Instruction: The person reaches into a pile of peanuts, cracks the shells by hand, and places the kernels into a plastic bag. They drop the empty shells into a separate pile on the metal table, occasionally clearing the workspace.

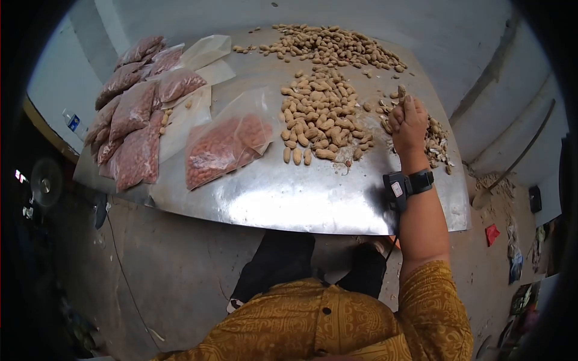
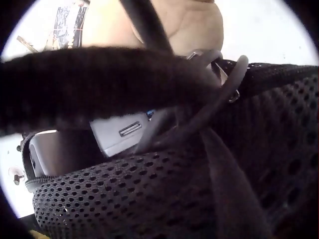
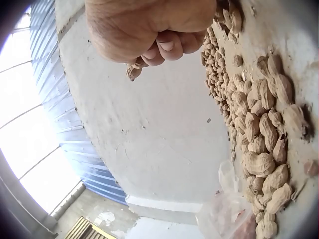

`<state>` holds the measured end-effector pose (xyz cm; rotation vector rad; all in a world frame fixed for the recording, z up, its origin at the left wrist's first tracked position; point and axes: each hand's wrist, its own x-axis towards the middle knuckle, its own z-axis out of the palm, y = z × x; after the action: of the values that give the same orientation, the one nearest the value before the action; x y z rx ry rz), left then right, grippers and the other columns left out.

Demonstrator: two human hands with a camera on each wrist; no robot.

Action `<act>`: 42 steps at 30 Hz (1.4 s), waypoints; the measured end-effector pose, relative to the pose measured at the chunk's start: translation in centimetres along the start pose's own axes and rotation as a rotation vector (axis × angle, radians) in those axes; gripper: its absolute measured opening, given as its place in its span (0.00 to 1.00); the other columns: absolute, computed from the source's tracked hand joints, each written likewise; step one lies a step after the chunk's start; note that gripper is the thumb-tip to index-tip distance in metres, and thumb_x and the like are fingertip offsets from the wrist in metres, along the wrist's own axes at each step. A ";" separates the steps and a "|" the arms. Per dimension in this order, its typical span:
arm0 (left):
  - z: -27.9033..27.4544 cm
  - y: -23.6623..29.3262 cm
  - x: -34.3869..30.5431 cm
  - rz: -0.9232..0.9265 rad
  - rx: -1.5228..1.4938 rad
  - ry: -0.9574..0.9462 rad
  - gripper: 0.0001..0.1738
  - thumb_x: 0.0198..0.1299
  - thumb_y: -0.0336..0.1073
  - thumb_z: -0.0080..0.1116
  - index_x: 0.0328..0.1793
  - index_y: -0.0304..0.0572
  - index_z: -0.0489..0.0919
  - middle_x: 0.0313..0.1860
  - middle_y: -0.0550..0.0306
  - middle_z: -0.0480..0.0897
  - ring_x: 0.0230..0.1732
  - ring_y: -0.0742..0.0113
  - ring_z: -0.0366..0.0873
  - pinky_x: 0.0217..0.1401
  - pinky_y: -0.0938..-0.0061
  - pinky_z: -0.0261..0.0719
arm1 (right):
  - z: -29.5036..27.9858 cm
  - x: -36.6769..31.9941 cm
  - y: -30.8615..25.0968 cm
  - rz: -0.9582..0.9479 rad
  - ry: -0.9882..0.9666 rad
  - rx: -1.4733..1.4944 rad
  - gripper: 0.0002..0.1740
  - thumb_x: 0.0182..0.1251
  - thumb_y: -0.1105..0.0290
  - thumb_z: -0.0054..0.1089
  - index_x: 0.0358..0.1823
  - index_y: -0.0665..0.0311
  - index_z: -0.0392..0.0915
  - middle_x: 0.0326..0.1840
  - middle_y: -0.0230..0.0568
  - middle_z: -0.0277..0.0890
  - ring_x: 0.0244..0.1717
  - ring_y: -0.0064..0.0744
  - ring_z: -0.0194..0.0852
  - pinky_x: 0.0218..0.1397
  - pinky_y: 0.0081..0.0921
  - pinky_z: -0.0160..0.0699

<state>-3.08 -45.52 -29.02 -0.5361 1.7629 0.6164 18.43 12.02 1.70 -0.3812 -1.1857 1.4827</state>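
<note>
Above the right side of the metal table point(image 1: 265, 201), my right hand point(image 1: 409, 125) is raised with its fingers curled. It pinches an unshelled peanut point(image 1: 401, 91), which sticks out past the thumb. In the right wrist view the curled fingertips point(image 3: 168, 46) show, with the peanut point(image 3: 133, 72) poking out beside them. Broken shells point(image 1: 438, 144) lie beneath and beside this hand. Left of it spreads a pile of unshelled peanuts point(image 1: 322, 114). My left hand is outside the head view; its wrist view shows bare skin point(image 2: 192, 27) behind dark straps and mesh, the fingers hidden.
A clear bag of reddish shelled peanuts point(image 1: 226, 147) lies mid-table. Several similar filled bags point(image 1: 135, 108) are stacked at the left, beside flat empty bags point(image 1: 205, 53). More unshelled peanuts point(image 1: 337, 45) lie along the back by the wall. A long-handled tool point(image 1: 524, 156) leans at the right.
</note>
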 end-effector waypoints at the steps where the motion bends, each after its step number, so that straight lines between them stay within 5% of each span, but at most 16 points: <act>1: 0.3 -0.2 0.2 0.000 -0.002 0.003 0.21 0.61 0.45 0.54 0.52 0.36 0.75 0.39 0.52 0.80 0.36 0.66 0.79 0.40 0.71 0.77 | 0.1 0.0 0.0 -0.005 -0.003 0.005 0.12 0.72 0.62 0.46 0.32 0.59 0.67 0.16 0.25 0.55 0.15 0.14 0.49 0.15 0.13 0.51; 11: -0.3 -0.5 0.2 -0.014 0.011 -0.008 0.22 0.62 0.45 0.54 0.55 0.36 0.73 0.41 0.51 0.80 0.38 0.65 0.79 0.42 0.71 0.78 | 0.1 -0.1 0.1 -0.013 -0.020 0.003 0.12 0.72 0.61 0.47 0.32 0.59 0.67 0.16 0.25 0.55 0.14 0.14 0.49 0.15 0.13 0.50; 21: -7.9 -1.0 -1.3 -0.115 0.178 -0.037 0.24 0.63 0.45 0.53 0.58 0.35 0.72 0.43 0.50 0.80 0.39 0.65 0.80 0.45 0.70 0.78 | 0.2 -0.2 0.4 0.119 -0.093 0.191 0.10 0.72 0.64 0.46 0.33 0.60 0.67 0.18 0.29 0.59 0.14 0.16 0.50 0.17 0.13 0.51; 27: -12.5 -1.3 -5.1 -0.324 0.419 -0.252 0.24 0.63 0.45 0.53 0.60 0.35 0.71 0.45 0.50 0.81 0.40 0.65 0.80 0.46 0.70 0.79 | 1.6 -1.2 -0.1 0.353 -0.070 0.206 0.06 0.69 0.67 0.47 0.34 0.61 0.67 0.22 0.37 0.68 0.13 0.18 0.54 0.16 0.16 0.52; 30: -12.3 2.9 -8.4 -0.334 0.541 -0.466 0.25 0.64 0.45 0.53 0.61 0.35 0.71 0.45 0.50 0.81 0.41 0.65 0.80 0.47 0.70 0.79 | 1.4 -1.2 0.5 0.389 -0.156 0.177 0.05 0.67 0.68 0.48 0.35 0.61 0.67 0.22 0.37 0.69 0.13 0.18 0.54 0.16 0.16 0.53; 32: -9.4 9.0 -12.6 -0.037 0.547 -0.593 0.25 0.64 0.44 0.53 0.62 0.35 0.70 0.46 0.49 0.81 0.41 0.65 0.80 0.47 0.70 0.79 | 1.0 -0.9 1.1 0.424 -0.204 0.182 0.06 0.68 0.67 0.48 0.35 0.61 0.67 0.22 0.36 0.69 0.12 0.17 0.53 0.15 0.15 0.53; 35: 0.4 20.0 -24.3 0.894 0.468 -0.685 0.24 0.62 0.40 0.56 0.60 0.34 0.72 0.41 0.52 0.80 0.31 0.72 0.76 0.37 0.78 0.77 | 1.3 -1.2 1.0 0.429 -0.244 0.169 0.08 0.69 0.65 0.49 0.35 0.60 0.67 0.21 0.35 0.68 0.12 0.17 0.53 0.16 0.14 0.54; 37: 6.3 24.1 -30.3 1.245 0.337 -0.770 0.20 0.61 0.33 0.54 0.58 0.31 0.73 0.34 0.55 0.79 0.27 0.76 0.72 0.30 0.81 0.72 | 1.8 -1.6 1.1 0.420 -0.249 0.161 0.09 0.70 0.63 0.49 0.34 0.60 0.67 0.20 0.34 0.68 0.12 0.17 0.52 0.16 0.13 0.54; 38: 9.3 25.3 -32.5 1.451 0.328 -0.660 0.20 0.61 0.31 0.53 0.58 0.30 0.73 0.30 0.58 0.77 0.26 0.77 0.71 0.29 0.81 0.70 | 2.1 -1.8 1.1 0.414 -0.247 0.159 0.09 0.70 0.62 0.49 0.34 0.60 0.67 0.20 0.34 0.67 0.12 0.17 0.52 0.16 0.13 0.53; 42: 18.6 30.2 -35.8 1.603 0.104 -0.652 0.21 0.59 0.31 0.57 0.58 0.31 0.73 0.31 0.61 0.75 0.27 0.79 0.70 0.28 0.83 0.69 | 2.4 -1.9 1.4 0.420 -0.272 0.167 0.10 0.70 0.61 0.49 0.34 0.59 0.67 0.20 0.34 0.68 0.12 0.17 0.52 0.16 0.12 0.53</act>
<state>0.55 -8.89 5.39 1.2144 1.2514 1.5092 16.39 9.46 0.86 -0.3341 -1.2294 2.0351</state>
